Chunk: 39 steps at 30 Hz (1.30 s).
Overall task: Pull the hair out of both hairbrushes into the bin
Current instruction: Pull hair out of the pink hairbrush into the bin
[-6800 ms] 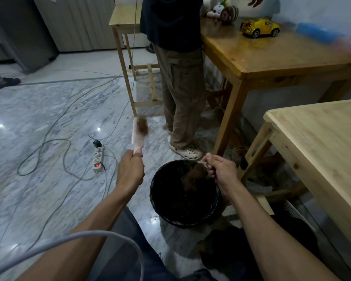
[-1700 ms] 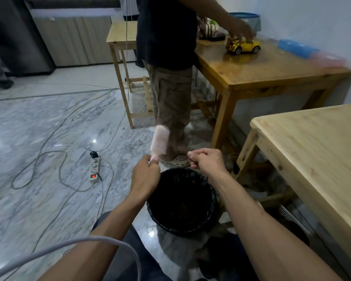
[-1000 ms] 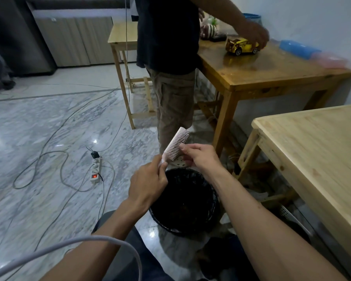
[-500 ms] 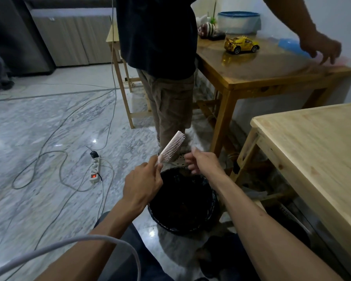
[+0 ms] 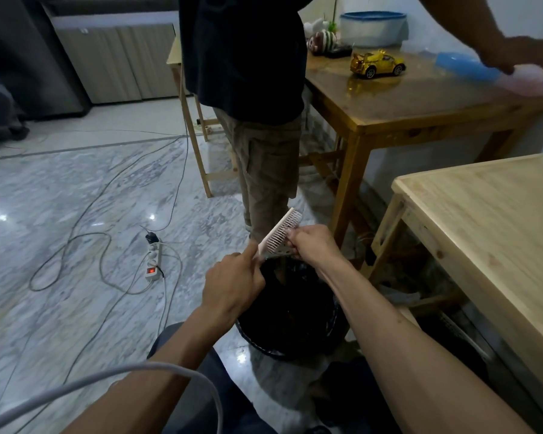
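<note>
A pink hairbrush [image 5: 281, 232] is held above the black bin [image 5: 290, 311] on the floor. My left hand [image 5: 232, 285] grips its handle, with the bristles turned to the right. My right hand [image 5: 314, 244] has its fingers curled against the bristles near the brush's middle, pinching at them. Any hair between the fingertips is too fine to make out. Dark hair lies inside the bin. A blue brush-like object [image 5: 466, 68] lies on the far table, under another person's hand [image 5: 527, 54].
A person [image 5: 254, 98] stands just beyond the bin, against the brown table [image 5: 420, 98] with a yellow toy car [image 5: 377, 63]. A light wooden table [image 5: 489, 220] is at my right. A power strip [image 5: 153, 261] and cables cross the marble floor at left.
My right hand moved back onto the bristles after hovering just beside them. Earlier the brush held a clump of hair, now it looks nearly bare. The other person's arm reached to the table's right end.
</note>
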Available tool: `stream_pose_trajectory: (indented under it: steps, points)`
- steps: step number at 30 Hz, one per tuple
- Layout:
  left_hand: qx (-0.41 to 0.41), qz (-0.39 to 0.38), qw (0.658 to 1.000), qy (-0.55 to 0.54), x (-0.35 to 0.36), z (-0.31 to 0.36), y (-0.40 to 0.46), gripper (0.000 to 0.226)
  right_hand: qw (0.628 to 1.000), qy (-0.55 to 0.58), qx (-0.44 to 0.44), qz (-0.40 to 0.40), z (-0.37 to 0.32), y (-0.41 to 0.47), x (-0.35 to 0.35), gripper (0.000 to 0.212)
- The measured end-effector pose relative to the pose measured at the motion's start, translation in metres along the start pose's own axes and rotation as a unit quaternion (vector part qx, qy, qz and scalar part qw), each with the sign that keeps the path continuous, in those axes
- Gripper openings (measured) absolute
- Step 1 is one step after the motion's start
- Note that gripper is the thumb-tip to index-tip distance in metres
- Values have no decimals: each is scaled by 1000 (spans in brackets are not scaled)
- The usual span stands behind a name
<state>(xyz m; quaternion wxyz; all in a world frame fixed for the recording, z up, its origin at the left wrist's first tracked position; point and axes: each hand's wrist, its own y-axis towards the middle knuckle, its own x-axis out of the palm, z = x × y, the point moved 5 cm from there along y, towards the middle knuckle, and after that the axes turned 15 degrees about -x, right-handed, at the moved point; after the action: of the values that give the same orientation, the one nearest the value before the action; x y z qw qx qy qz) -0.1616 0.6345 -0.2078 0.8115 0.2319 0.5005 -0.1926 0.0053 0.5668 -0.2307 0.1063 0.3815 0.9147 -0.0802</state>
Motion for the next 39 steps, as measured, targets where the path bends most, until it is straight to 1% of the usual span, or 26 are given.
stream_pose_trajectory:
  steps: [2,3,4,6,10,12,14,15,16,17,18,20,22,23,24,25,26,28,29,30,32,33,35,37,38,39]
  points:
    - [-63,-34,995,-68,-2,-4,6,25,997,-65,-19,-22,-2,-3,-5,39]
    - [-94,-41,991,-89,-3,-9,10,25,994,-100,-28,-31,-4,-7,-10,38]
    - [-104,-41,990,-88,-4,-13,14,25,990,-128,-38,-34,-4,-10,-14,36]
    - [-93,-41,993,-54,-6,-16,19,24,987,-155,-39,-32,0,-15,-23,35]
    - [-63,-37,997,-28,-10,-12,17,23,985,-169,-8,-20,6,-16,-29,40]
    - [-65,-30,997,-29,-12,-12,18,25,983,-183,7,-17,7,-16,-28,42]
    - [-74,-27,996,-46,-15,-12,19,27,981,-189,8,-35,11,-15,-26,44]
    - [-78,-27,995,-54,-16,-12,19,28,981,-188,5,-54,13,-15,-24,42]
    - [-82,-28,995,-59,-17,-11,19,29,981,-184,-1,-66,16,-14,-23,35]
    - [-84,-32,994,-60,-17,-11,19,30,981,-178,-2,-75,16,-14,-23,22]
    - [-84,-37,994,-59,-17,-10,20,31,982,-172,2,-83,16,-14,-23,19]
    - [-77,-46,995,-53,-16,-10,20,31,984,-160,11,-79,16,-12,-23,44]
    - [-64,-53,996,-42,-15,-10,20,30,990,-125,-1,-58,9,-10,-21,54]
    - [-61,-56,996,-40,-15,-10,19,30,996,-71,-1,-50,5,-11,-19,55]
    - [-56,-62,996,-44,-15,-9,19,30,999,7,3,-44,5,-9,-15,55]
    - [-51,-69,995,-53,-14,-9,18,30,995,86,13,-51,2,-10,-12,54]
    - [-45,-76,994,-66,-14,-7,17,29,986,154,19,-65,-1,-11,-9,48]
    - [-28,-92,991,-96,-16,-4,14,28,967,228,18,-109,-8,-15,-5,31]
    - [-19,-102,988,-111,-17,-1,12,26,962,241,6,-126,-12,-18,-2,25]
    - [-13,-111,986,-123,-18,0,11,24,960,246,-13,-133,-13,-18,0,24]
    - [-15,-122,983,-135,-19,0,13,21,966,223,-65,-116,-14,-16,4,35]
    - [-20,-122,983,-133,-19,-2,15,21,974,183,-89,-100,-15,-15,4,38]
    - [-19,-111,988,-102,-19,-8,19,22,984,67,-144,-76,-15,-12,4,37]
    - [0,-86,995,-53,-20,-12,20,24,978,-56,-196,-52,-18,-11,2,38]
    - [10,-73,997,-38,-20,-12,20,25,973,-89,-207,-39,-18,-10,2,39]
    - [18,-58,998,-20,-21,-11,19,25,971,-99,-213,-31,-19,-11,2,40]
